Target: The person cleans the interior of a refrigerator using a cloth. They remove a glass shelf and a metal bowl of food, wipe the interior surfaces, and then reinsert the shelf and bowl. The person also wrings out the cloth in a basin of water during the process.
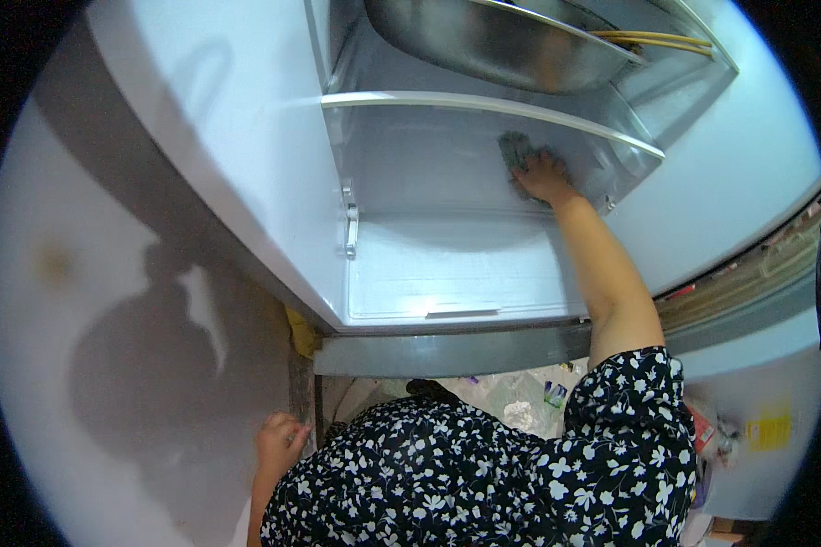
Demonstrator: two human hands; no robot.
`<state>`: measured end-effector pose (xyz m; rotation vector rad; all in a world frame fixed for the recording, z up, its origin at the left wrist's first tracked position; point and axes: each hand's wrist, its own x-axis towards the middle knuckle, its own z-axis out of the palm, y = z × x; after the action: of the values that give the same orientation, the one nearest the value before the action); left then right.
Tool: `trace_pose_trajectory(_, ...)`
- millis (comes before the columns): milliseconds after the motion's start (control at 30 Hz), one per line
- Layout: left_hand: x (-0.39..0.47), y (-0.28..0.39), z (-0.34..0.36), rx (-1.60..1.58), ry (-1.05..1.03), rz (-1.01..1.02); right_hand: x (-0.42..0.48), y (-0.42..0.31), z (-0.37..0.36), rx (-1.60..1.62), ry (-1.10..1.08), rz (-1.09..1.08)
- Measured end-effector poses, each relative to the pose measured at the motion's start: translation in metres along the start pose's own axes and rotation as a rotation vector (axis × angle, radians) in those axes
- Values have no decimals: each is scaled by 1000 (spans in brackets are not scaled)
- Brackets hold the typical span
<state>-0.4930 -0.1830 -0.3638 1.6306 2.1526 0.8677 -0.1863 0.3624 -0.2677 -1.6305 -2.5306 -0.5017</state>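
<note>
My right hand [544, 179] presses a grey-green cloth [515, 150] against the back wall of an open refrigerator compartment [424, 164], toward its right side. Part of the cloth lies hidden under the palm and fingers. Below is the compartment's white floor [451, 273], with a small raised lip at the front. My left hand [284, 437] hangs low at the left beside my body, fingers loosely curled, and nothing shows in it.
Above the hand runs a shelf with a pale front edge [479, 102], carrying a large steel bowl [492, 48]. The opened door [759, 383] stands at the right. A white wall [48, 328] is on the left. Small litter lies on the floor [520, 396].
</note>
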Motion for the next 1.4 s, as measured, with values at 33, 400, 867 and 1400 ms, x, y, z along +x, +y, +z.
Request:
trace_pose_trajectory(33, -5, 0, 3, -38, -11, -56, 15, 0, 2, 13, -82, -45)
trace_pose_trajectory(400, -28, 0, 29, 18, 23, -55, 85, -144, -59, 620, -317, 18)
trace_pose_trajectory(867, 4, 25, 11, 71, -73, -64, -28, -189, -96, 947, -705, -510)
trace_pose_trajectory(1400, -18, -2, 15, 70, 17, -40, -26, -188, -110, 666, -415, -455)
